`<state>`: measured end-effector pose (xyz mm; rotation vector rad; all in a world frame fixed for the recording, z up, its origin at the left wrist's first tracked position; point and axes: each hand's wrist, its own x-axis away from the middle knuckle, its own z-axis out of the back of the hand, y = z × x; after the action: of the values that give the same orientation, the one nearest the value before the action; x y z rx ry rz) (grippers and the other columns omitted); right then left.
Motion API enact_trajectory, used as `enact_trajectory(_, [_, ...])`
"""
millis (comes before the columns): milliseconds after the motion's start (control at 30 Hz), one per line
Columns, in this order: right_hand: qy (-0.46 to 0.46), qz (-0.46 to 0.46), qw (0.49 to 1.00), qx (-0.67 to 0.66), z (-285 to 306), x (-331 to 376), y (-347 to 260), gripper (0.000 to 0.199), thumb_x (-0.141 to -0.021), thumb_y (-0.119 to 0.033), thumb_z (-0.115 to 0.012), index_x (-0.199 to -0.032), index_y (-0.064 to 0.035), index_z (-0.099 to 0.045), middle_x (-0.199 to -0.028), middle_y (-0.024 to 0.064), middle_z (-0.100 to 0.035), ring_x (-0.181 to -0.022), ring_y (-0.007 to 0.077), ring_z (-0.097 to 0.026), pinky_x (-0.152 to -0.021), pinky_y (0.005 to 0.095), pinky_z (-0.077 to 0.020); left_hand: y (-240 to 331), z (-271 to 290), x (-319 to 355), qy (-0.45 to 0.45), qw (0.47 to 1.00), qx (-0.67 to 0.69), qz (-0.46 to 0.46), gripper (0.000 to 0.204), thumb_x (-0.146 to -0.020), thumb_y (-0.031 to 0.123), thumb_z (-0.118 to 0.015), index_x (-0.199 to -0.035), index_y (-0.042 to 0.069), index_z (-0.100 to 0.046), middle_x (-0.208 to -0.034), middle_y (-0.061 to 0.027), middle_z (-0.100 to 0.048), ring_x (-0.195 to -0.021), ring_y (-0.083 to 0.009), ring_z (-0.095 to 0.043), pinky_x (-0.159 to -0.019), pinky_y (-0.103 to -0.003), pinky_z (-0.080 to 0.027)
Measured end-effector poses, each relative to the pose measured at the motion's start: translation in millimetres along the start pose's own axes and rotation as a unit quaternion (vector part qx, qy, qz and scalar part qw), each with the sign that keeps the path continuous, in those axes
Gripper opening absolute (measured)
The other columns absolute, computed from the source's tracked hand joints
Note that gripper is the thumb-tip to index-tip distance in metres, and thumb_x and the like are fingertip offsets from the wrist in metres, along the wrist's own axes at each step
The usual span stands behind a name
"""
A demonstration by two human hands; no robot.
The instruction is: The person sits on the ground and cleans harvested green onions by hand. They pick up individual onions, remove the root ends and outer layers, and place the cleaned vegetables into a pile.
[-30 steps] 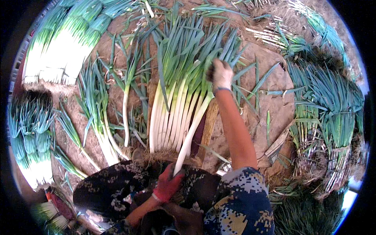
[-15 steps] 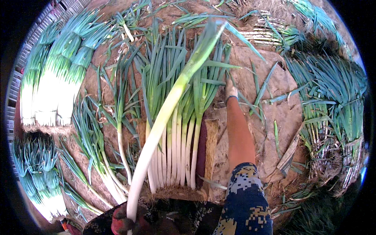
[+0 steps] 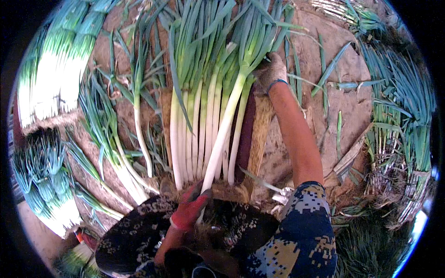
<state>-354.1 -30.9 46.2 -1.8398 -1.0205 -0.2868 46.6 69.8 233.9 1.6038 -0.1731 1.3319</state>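
Held leek (image 3: 225,125) brought down from its raised slant over the leek row (image 3: 198,120), red-gloved left hand (image 3: 190,205) now nearer that row

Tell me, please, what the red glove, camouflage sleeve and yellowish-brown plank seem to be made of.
Red glove: probably matt fabric, showing no gloss, perhaps coated where dark. Camouflage sleeve: likely matt printed cloth, given its blocky pattern and drape. Plank: apparently unpainted wood, from its streaky colour.

Leek stalk (image 3: 223,134) smooth; plank (image 3: 260,143) rough wood; sleeve (image 3: 299,227) matt cloth.
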Motion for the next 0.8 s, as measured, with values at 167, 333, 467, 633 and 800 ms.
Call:
enact_trajectory(167, [-0.062, 0.040, 0.996, 0.047, 9.9, 46.7, -63.9, 0.043, -0.083, -0.035, -0.059, -0.114, -0.0056, -0.052, -0.115, 0.0205, -0.058, -0.092, 0.0299, -0.061, -0.070, 0.0404, -0.0548, -58.2, -29.5, -19.3, -0.025, 0.958, -0.192, -0.210, 0.043, -0.087, 0.008, -0.057, -0.128, -0.001, -0.047, -0.115, -0.0210, -0.060, -0.109, -0.0277, -0.058, -0.091, -0.035, -0.044])
enact_trajectory(333, [0.074, 0.155, 0.881, 0.441, -58.7, 91.9, -68.8, 0.041, -0.080, -0.027, -0.069, -0.112, -0.0046, -0.057, -0.091, 0.0196, -0.064, -0.071, 0.0294, -0.062, -0.064, 0.0417, -0.0566, -44.3, -58.1, -29.3, 0.093, 0.942, -0.120, -0.298, 0.035, -0.085, 0.011, -0.058, -0.119, 0.000, -0.054, -0.098, -0.0238, -0.064, -0.091, -0.0330, -0.065, -0.078, -0.038, -0.050])
enact_trajectory(467, [0.000, 0.084, 0.965, 0.248, -14.2, 86.1, -40.9, 0.062, -0.072, -0.031, -0.075, -0.118, 0.0015, -0.050, -0.117, 0.0198, -0.056, -0.096, 0.0294, -0.060, -0.073, 0.0399, -0.0559, -12.6, -78.5, -30.6, 0.102, 0.953, -0.127, -0.257, 0.035, -0.083, 0.015, -0.063, -0.115, 0.003, -0.057, -0.091, -0.0224, -0.065, -0.085, -0.0316, -0.067, -0.072, -0.038, -0.051])
enact_trajectory(633, [-0.070, 0.043, 0.946, 0.313, -15.5, 89.9, -6.7, 0.076, -0.068, -0.046, -0.073, -0.116, 0.0090, -0.053, -0.108, 0.0240, -0.061, -0.090, 0.0305, -0.062, -0.080, 0.0414, -0.0516, -81.4, -72.3, -51.3, 0.167, 0.919, -0.226, -0.277, 0.040, -0.078, 0.019, -0.068, -0.112, 0.002, -0.058, -0.092, -0.0237, -0.064, -0.085, -0.0350, -0.065, -0.073, -0.040, -0.052])
enact_trajectory(800, [0.012, 0.083, 0.951, 0.296, -7.9, 82.8, 36.3, 0.050, -0.075, -0.029, -0.069, -0.105, 0.0091, -0.057, -0.086, 0.0168, -0.061, -0.079, 0.0228, -0.058, -0.070, 0.0346, -0.0480, -63.3, -98.1, -51.1, 0.153, 0.931, -0.183, -0.275, 0.045, -0.077, 0.021, -0.070, -0.115, 0.001, -0.055, -0.103, -0.0217, -0.063, -0.094, -0.0381, -0.061, -0.081, -0.044, -0.048])
